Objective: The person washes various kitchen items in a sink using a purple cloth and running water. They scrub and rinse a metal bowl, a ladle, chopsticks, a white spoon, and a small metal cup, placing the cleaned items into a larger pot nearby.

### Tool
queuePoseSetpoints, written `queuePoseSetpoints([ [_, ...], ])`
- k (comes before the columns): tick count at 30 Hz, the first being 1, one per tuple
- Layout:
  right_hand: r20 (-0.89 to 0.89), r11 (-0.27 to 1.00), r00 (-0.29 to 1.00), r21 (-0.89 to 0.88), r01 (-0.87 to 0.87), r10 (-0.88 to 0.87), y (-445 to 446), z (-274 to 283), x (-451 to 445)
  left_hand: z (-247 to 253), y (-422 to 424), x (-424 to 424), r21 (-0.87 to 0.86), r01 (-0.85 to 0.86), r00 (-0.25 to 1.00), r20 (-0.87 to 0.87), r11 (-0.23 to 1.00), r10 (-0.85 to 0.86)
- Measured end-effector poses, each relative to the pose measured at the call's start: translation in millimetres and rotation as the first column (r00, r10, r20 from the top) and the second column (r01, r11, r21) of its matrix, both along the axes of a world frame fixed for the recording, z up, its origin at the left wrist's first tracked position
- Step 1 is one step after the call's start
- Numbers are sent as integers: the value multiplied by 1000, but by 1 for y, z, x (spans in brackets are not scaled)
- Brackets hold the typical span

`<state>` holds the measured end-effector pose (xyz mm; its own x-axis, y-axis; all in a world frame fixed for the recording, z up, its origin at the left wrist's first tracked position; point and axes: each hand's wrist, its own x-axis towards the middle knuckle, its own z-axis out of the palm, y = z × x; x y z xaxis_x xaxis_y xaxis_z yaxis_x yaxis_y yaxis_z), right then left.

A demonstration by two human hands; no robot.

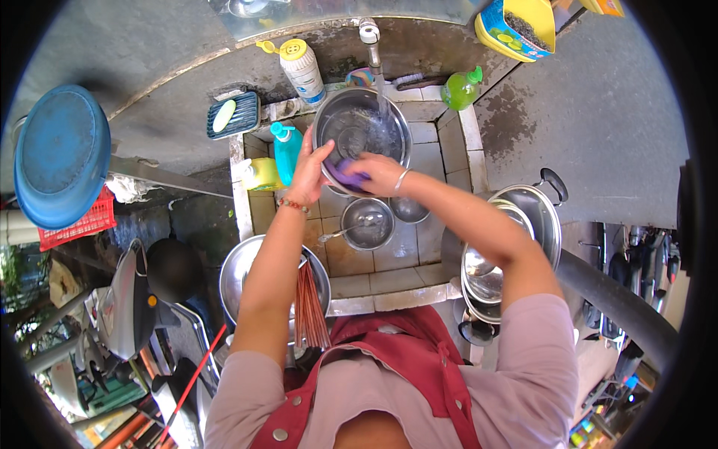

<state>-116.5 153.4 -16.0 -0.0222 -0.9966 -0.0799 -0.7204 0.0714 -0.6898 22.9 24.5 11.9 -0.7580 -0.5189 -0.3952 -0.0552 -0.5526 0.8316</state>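
Note:
Under the running tap (370, 39) a large stainless steel bowl (359, 120) is tilted, and water streams into it. My left hand (311, 168) grips the bowl's left rim, thumb over the edge. A purple cloth (349, 173) is bunched in my right hand (378, 173), pressed against the bowl's near inner wall; the fingers are blurred. Below, on the tiled sink floor (392, 255), stands a small metal bowl (367, 224) with a spoon (336, 233) in it. A second small metal bowl (409, 209) sits to its right, partly hidden by my right wrist.
Bottles (287, 151) and a soap dish (233, 115) line the sink's left side. A green pump bottle (461, 90) stands at the back right corner. Steel pots (552, 224) flank the sink on the right; a basin (233, 275) with chopsticks (310, 308) is at the front left.

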Motion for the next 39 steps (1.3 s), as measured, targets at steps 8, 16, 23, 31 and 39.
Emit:
queuePoseSetpoints([
  [8, -885, 829, 463, -299, -473, -55, -11, 22, -59, 10, -19, 0, 135, 274, 940, 174, 952, -295],
  [16, -280, 956, 945, 186, 225, -168, 8, 7, 1, -4, 5, -10, -11, 8, 998, -57, 1000, -9],
  [23, 165, 994, 983, 82, 71, -83, 0, 55, -8, -3, 21, -16, 310, 142, 989, -70, 940, -127],
  [31, 357, 970, 932, 241, -32, -58, -8, 118, -104, -18, -22, -58, -955, -61, 998, -66, 290, -6],
  [39, 213, 846, 866, -206, 492, -452, -23, 104, -146, -39, -28, -91, -701, -11, 995, 62, 713, 76],
])
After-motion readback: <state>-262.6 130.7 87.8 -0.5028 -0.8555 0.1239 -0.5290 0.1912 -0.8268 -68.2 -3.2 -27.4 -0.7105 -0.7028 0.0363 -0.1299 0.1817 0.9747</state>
